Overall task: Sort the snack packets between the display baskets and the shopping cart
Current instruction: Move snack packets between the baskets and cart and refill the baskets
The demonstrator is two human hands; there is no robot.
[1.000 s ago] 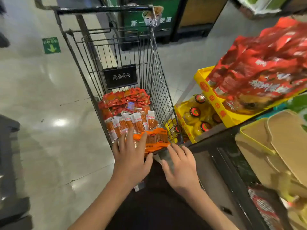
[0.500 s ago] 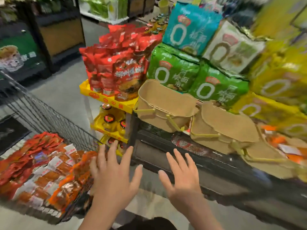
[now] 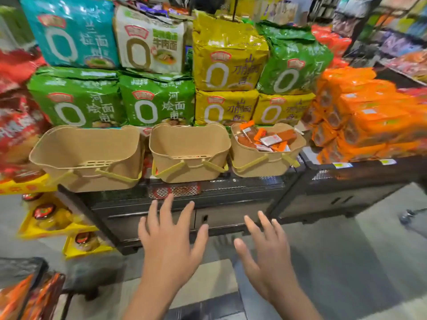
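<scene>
Three tan display baskets stand in a row on a black shelf. The left basket [image 3: 69, 144] and the middle basket [image 3: 175, 144] hold nothing I can see. The right basket [image 3: 251, 165] holds several orange and red snack packets [image 3: 268, 138]. My left hand [image 3: 168, 241] and my right hand [image 3: 268, 252] hover below the shelf with fingers spread, holding nothing. A corner of the shopping cart with orange snack packets [image 3: 27, 296] shows at the bottom left.
Big noodle bags in teal, white, green and yellow [image 3: 157, 102] are stacked behind the baskets. Orange packs [image 3: 360, 116] pile up on the right, red bags [image 3: 16, 125] on the left. Yellow trays of jars [image 3: 53, 218] sit low at left. Grey floor lies in front.
The view has swung right from the cart to face the three baskets. Both hands left the cart's packets and now hover spread in front of the shelf.
</scene>
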